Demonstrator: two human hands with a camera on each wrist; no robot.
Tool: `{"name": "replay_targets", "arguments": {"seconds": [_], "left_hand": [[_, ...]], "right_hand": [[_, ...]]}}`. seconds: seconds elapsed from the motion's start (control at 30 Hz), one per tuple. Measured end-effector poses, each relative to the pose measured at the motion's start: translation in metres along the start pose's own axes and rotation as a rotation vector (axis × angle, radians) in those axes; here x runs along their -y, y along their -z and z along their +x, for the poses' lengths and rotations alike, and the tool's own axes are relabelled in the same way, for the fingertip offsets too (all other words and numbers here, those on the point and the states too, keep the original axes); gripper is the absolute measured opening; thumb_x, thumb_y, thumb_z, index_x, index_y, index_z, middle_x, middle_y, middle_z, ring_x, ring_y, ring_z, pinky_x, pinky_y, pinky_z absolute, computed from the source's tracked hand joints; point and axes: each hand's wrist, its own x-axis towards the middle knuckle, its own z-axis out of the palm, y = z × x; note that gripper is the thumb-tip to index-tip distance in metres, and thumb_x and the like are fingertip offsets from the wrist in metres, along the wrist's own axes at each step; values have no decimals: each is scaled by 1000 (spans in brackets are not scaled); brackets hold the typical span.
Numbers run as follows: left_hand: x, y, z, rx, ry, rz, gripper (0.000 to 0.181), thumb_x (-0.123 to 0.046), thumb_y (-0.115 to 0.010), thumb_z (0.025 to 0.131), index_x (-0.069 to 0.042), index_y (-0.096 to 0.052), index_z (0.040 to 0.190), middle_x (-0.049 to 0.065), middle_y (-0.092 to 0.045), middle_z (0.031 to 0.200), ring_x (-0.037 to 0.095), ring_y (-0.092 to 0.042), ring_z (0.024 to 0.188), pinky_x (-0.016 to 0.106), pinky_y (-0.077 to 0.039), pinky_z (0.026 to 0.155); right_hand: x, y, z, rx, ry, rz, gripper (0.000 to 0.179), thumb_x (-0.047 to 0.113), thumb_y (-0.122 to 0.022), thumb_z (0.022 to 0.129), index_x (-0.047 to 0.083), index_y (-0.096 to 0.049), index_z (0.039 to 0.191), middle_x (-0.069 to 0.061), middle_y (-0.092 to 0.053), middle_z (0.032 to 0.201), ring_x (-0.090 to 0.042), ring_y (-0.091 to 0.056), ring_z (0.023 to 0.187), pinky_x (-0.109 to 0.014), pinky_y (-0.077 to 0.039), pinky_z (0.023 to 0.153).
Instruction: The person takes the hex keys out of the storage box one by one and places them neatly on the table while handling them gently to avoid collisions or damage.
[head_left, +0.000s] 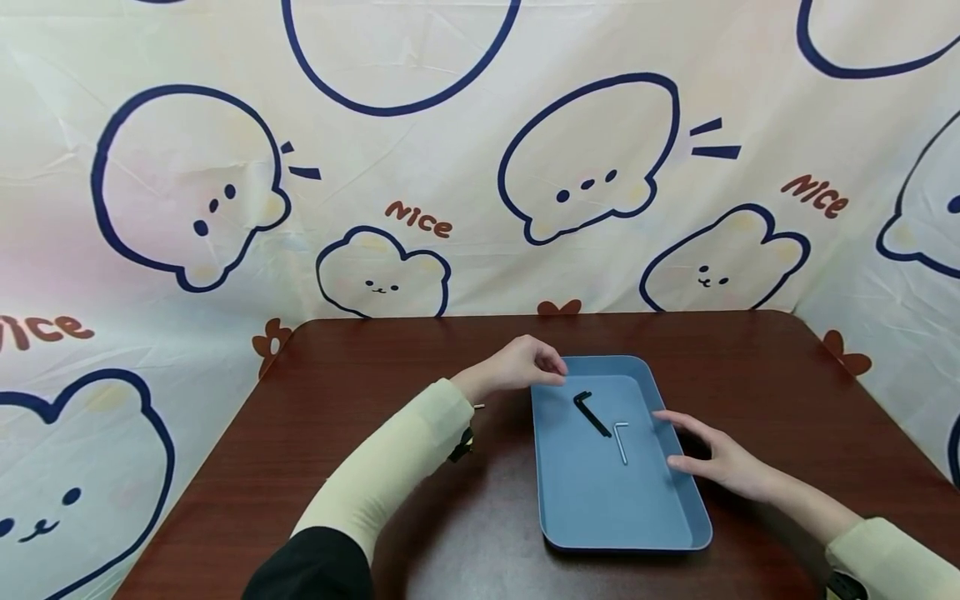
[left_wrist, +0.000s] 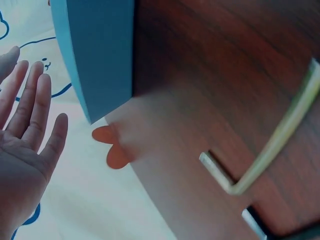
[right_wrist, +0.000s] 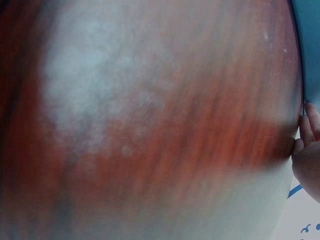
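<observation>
A blue tray [head_left: 592, 508] lies on the table with a black hex key [head_left: 595, 417] and a thinner silver hex key [head_left: 621, 446] inside; whether the black shape is one key or two side by side, I cannot tell. My left hand [head_left: 521, 364] is over the tray's far left corner, fingers loosely extended and holding nothing. On the tray's right rim, my right hand [head_left: 712, 458] rests with thumb and fingers spread. The left wrist view shows a gold-toned hex key [left_wrist: 272, 142] and part of a black one [left_wrist: 295, 234] on the table; my left forearm mostly hides them in the head view.
The dark brown wooden table [head_left: 352, 358] stretches to a cartoon-printed curtain [head_left: 480, 167] behind it. Table surface lies on both sides of the tray. The right wrist view is mostly blurred tabletop [right_wrist: 150, 125].
</observation>
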Motion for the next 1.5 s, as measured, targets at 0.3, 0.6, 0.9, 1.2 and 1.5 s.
{"name": "replay_targets", "arguments": {"seconds": [0.3,0.6,0.9,1.2,1.5], "left_hand": [[0,-19,13,-15,-30,0,22,-15,-76,86,-2,-74,103,-5,-69,88,6,-61,81,20,-50,75],[1,-36,23,-29,-10,38,24,-19,-78,83,-4,-75,102,-6,-67,82,5,-59,78,18,-48,73],[4,-45,28,-67,66,108,19,-18,-76,86,-9,-76,102,-8,-67,84,4,-58,77,17,-47,68],[8,-52,31,-102,114,280,12,-21,-74,88,-16,-77,98,-10,-68,84,0,-58,77,18,-46,66],[7,-56,32,-100,127,330,14,-29,-80,82,-20,-77,93,-15,-64,75,-1,-55,71,18,-43,63]], "right_hand": [[-1,1,-1,-1,0,0,59,14,-65,93,5,-39,145,-28,-38,144,-46,-38,123,-68,-38,91],[1,1,-1,-1,5,-3,59,14,-65,93,4,-39,145,-29,-37,144,-47,-37,123,-68,-38,91],[-1,0,0,-2,-1,-3,58,14,-65,93,5,-39,145,-28,-38,144,-45,-38,123,-68,-38,91],[1,0,0,-5,-6,4,59,14,-65,93,4,-39,144,-30,-37,144,-48,-37,123,-69,-38,90],[0,-1,-1,-12,-5,-1,58,14,-65,93,4,-39,144,-30,-37,143,-49,-36,123,-69,-38,90]]}}
